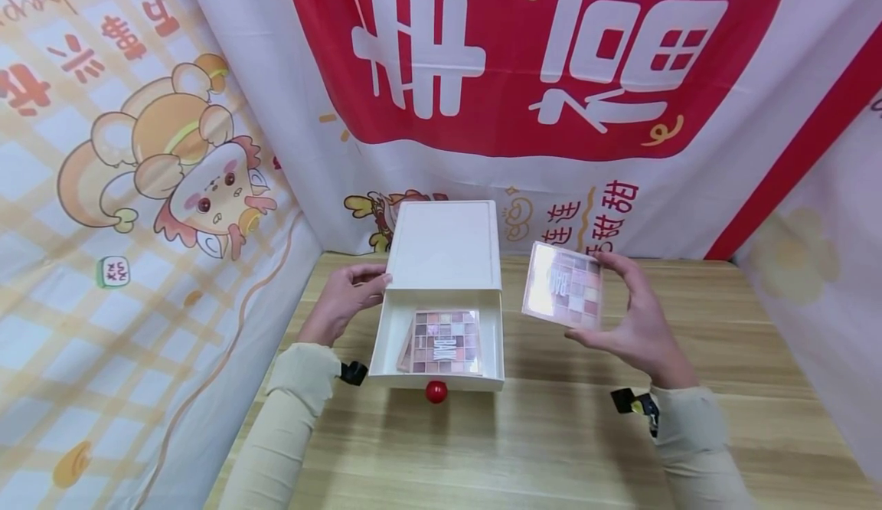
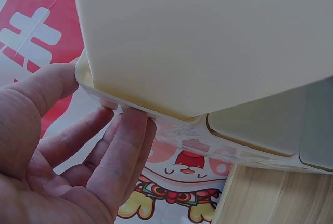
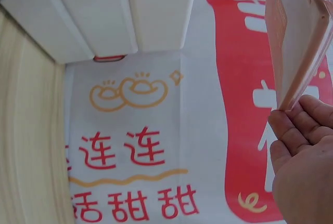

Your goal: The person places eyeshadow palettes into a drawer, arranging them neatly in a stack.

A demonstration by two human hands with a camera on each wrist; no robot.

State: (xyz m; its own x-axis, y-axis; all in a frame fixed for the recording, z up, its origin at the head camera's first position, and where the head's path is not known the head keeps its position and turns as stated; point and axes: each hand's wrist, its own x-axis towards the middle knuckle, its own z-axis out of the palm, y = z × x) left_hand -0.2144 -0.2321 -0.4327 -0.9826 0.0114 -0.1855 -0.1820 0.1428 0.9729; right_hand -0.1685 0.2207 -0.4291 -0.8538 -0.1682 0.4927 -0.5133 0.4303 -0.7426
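Note:
A white drawer box (image 1: 444,242) stands with its top drawer (image 1: 375,357) pulled out, a red knob (image 1: 436,392) on the front. Inside the drawer lies an eyeshadow palette (image 1: 446,341) with a grid of coloured pans, over another one partly hidden beneath it. My left hand (image 1: 347,299) grips the box's left front edge; in the left wrist view its thumb and fingers (image 2: 125,141) meet the rim. Right of the box, my right hand (image 1: 637,326) holds up a second clear-lidded eyeshadow palette (image 1: 561,286), thumb and fingers at its opposite edges, its face tilted toward the head camera.
The box stands on a wood-grain table (image 1: 551,433) close to a back cloth (image 1: 579,196) with red and white print. A patterned cloth (image 1: 138,326) hangs along the left, another (image 1: 813,265) on the right. More drawers (image 2: 255,125) show lower on the box.

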